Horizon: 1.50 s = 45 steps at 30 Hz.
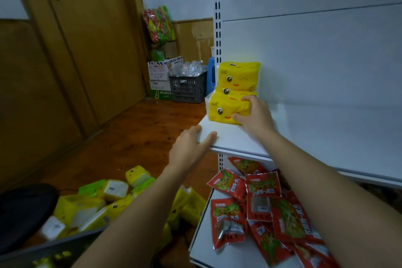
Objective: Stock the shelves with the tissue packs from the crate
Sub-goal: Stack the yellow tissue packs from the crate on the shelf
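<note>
Placement step: right hand [253,114], fingers curled, grips front yellow plastic-wrapped tissue pack [226,111] on white metal shelf [237,139]; left hand [191,148], fingers relaxed, rests on shelf corner. Next: release, fetch another.

The shelf [304,128] is smooth white painted metal, rather matt. The tissue packs [238,76] have thin yellow plastic wrap with soft shine. The red snack packets [262,189] are glossy plastic film. The floor [141,128] is brown wood, slightly shiny.
</note>
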Tool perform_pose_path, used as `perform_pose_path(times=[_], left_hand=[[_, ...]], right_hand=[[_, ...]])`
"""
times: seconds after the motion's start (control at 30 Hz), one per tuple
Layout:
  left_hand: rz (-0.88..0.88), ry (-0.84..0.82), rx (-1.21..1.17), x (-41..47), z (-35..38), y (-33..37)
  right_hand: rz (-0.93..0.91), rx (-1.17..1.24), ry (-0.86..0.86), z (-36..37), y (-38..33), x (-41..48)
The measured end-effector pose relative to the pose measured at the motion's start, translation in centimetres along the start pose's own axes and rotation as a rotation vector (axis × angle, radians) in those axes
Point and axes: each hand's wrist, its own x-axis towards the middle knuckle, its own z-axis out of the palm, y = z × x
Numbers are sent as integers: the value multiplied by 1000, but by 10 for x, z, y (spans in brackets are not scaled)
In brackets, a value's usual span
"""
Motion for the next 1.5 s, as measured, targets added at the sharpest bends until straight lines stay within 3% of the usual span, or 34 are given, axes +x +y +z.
perform_pose_path(times=[0.23, 0.5, 0.63, 0.77, 0.9, 1.1, 1.3, 1.5], left_hand=[[19, 18, 41, -1, 1, -1], [42, 10, 55, 0, 2, -2], [35, -36, 89, 2, -1, -3], [60, -140, 84, 0, -14, -11], [-26, -68, -26, -24, -38, -55], [-237, -41, -134, -105, -72, -175], [-413, -41, -12, -180, -81, -273], [-463, -175, 35, -196, -80, -310]], right_hand=[[26, 198, 18, -3, 5, -2], [7, 231, 46, -4, 4, -4], [-105, 46, 202, -10, -8, -16], [-300, 1, 210, 1, -35, -47], [-421, 81, 52, 37, -69, -92], [-318, 278, -390, 137, -86, -191], [-224, 172, -686, 225, -66, -273], [38, 8, -797, 275, -48, -306]])
